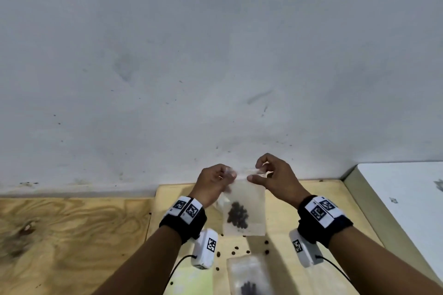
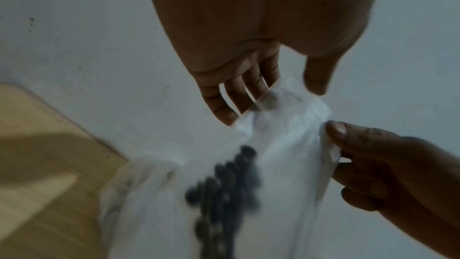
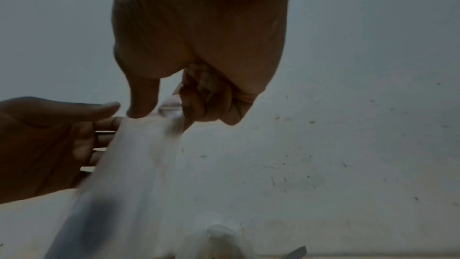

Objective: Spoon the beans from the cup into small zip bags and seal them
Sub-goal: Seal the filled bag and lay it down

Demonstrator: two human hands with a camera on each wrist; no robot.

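A small clear zip bag point(image 1: 244, 208) hangs in the air above the wooden table point(image 1: 311, 199), with a clump of dark beans point(image 1: 237, 214) in its lower half. My left hand point(image 1: 229, 173) pinches the bag's top left corner. My right hand point(image 1: 257, 172) pinches the top right corner between thumb and curled fingers. In the left wrist view the bag's top point(image 2: 286, 115) sits between my left fingers point(image 2: 236, 95) and the right hand point(image 2: 348, 145). The right wrist view shows the bag point(image 3: 139, 155) under my right thumb. Neither the cup nor a spoon can be made out.
A second zip bag point(image 1: 249, 275) holding beans lies flat on the table near me. Loose beans point(image 1: 233, 252) are scattered around it. A pale yellow-green object point(image 1: 189, 280) lies at the bottom edge. A white surface point(image 1: 407, 199) borders the right, and a grey wall point(image 1: 215, 55) stands behind.
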